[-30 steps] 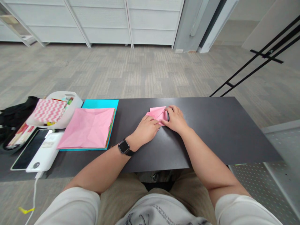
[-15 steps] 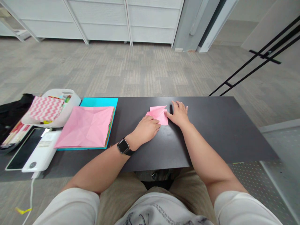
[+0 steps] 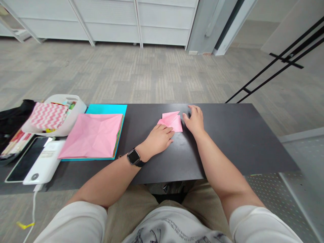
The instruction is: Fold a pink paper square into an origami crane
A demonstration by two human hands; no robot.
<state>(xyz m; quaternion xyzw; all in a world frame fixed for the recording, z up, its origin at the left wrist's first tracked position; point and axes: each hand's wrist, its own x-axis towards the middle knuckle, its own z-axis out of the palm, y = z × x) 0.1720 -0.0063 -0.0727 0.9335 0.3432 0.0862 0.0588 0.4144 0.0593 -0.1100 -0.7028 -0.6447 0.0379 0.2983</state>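
Note:
A small folded piece of pink origami paper (image 3: 178, 126) lies on the dark table, one pointed flap lifting at its upper side. My left hand (image 3: 160, 138), with a black watch at the wrist, rests flat over the paper's lower left part, fingers laid out and pressing on it. That part of the paper is hidden beneath the hand. Just right of the paper is my right hand (image 3: 195, 120), its thumb and fingers apart with nothing between them. A narrow gap separates its thumb from the paper's edge.
Left on the table (image 3: 227, 145) lies a stack of coloured paper with a creased pink sheet (image 3: 93, 135) on top. Beyond it are a white basket (image 3: 80, 114), a white power bank (image 3: 44, 162) with a cable, a tablet (image 3: 24, 162) and a black bag (image 3: 15, 114).
My right hand has drawn away from the paper's right edge, slightly to the right, so its thumb no longer meets the paper. The left hand stays on the paper.

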